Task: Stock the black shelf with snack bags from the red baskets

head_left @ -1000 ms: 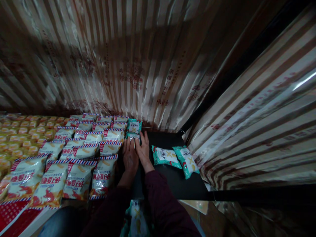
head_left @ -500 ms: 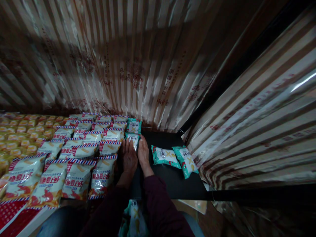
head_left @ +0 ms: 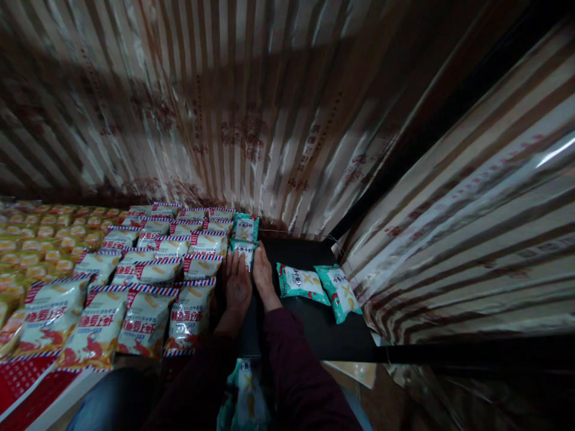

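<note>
A teal and white snack bag [head_left: 245, 247] lies at the right end of the rows, partly covered by my hands. Over its lower left part, my left hand [head_left: 238, 287] rests with fingers stretched out flat. Along the bag's right side, my right hand [head_left: 264, 272] stands edge-on, its fingers straight and touching or very close to it. Just behind is another teal bag [head_left: 245, 227], against the curtain side. To the right, two loose teal bags, one lying sideways [head_left: 302, 281] and one slanted [head_left: 339, 290], rest on the black tabletop [head_left: 309, 341].
Several rows of white snack bags with red lettering [head_left: 139, 323] fill the left, with small yellow packs [head_left: 49, 245] beyond them. More teal bags [head_left: 249, 389] sit below the table edge, between my forearms. Striped curtains [head_left: 278, 120] hang behind and at right.
My hands stay around the same teal bag, with the left fingers spreading slightly. The view has shifted a little; the bags keep their places.
</note>
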Demonstrator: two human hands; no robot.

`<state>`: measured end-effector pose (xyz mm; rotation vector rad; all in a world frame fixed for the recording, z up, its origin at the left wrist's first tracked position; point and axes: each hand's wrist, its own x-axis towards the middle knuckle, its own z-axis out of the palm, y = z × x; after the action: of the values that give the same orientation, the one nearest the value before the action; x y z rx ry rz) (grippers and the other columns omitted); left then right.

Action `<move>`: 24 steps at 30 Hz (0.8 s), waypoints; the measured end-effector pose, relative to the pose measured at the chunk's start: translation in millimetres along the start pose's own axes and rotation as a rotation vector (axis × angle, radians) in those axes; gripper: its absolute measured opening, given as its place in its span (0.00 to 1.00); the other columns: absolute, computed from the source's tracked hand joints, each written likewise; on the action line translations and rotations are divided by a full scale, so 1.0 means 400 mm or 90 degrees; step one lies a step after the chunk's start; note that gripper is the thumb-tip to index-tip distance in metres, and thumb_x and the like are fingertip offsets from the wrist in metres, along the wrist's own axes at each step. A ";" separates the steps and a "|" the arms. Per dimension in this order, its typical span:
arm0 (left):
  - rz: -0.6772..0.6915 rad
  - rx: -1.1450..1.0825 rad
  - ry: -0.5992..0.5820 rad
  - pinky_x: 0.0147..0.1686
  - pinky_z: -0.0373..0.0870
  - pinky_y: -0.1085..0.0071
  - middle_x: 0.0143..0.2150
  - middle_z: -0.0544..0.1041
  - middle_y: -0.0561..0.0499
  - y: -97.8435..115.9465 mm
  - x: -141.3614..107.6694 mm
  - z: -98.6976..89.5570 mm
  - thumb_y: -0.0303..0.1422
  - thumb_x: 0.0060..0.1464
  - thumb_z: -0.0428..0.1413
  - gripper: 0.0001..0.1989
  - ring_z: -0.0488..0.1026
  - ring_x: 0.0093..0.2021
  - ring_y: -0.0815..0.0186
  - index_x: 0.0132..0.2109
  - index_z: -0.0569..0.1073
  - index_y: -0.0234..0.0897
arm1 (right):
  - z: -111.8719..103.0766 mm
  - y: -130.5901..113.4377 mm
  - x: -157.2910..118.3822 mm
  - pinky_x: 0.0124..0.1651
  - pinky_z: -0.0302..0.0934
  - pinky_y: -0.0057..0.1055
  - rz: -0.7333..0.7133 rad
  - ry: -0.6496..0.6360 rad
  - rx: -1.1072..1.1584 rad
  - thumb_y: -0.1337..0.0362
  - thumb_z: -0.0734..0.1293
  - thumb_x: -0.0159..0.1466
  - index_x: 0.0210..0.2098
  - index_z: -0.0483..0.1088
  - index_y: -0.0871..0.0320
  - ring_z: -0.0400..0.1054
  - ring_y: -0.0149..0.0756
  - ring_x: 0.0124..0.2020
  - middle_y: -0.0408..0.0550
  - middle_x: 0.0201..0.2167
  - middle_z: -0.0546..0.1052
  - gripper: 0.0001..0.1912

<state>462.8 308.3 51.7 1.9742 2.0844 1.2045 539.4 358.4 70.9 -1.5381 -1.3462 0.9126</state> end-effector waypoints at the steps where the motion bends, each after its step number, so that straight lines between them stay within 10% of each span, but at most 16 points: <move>1: 0.001 0.003 0.003 0.67 0.48 0.53 0.64 0.63 0.39 0.001 0.001 -0.002 0.29 0.62 0.43 0.20 0.49 0.69 0.57 0.59 0.65 0.31 | -0.002 0.001 -0.008 0.67 0.46 0.39 -0.005 0.001 -0.006 0.49 0.48 0.68 0.64 0.57 0.64 0.54 0.39 0.65 0.55 0.64 0.62 0.33; 24: 0.080 0.011 0.039 0.64 0.51 0.46 0.66 0.58 0.32 -0.018 -0.101 -0.005 0.27 0.62 0.42 0.20 0.45 0.70 0.52 0.60 0.62 0.27 | -0.017 0.033 -0.160 0.68 0.43 0.38 -0.049 -0.018 -0.038 0.49 0.49 0.67 0.62 0.61 0.62 0.52 0.38 0.66 0.52 0.64 0.61 0.32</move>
<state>463.6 273.2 29.9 2.1312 2.0318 1.2880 541.1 293.6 59.8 -1.5118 -1.4546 0.8566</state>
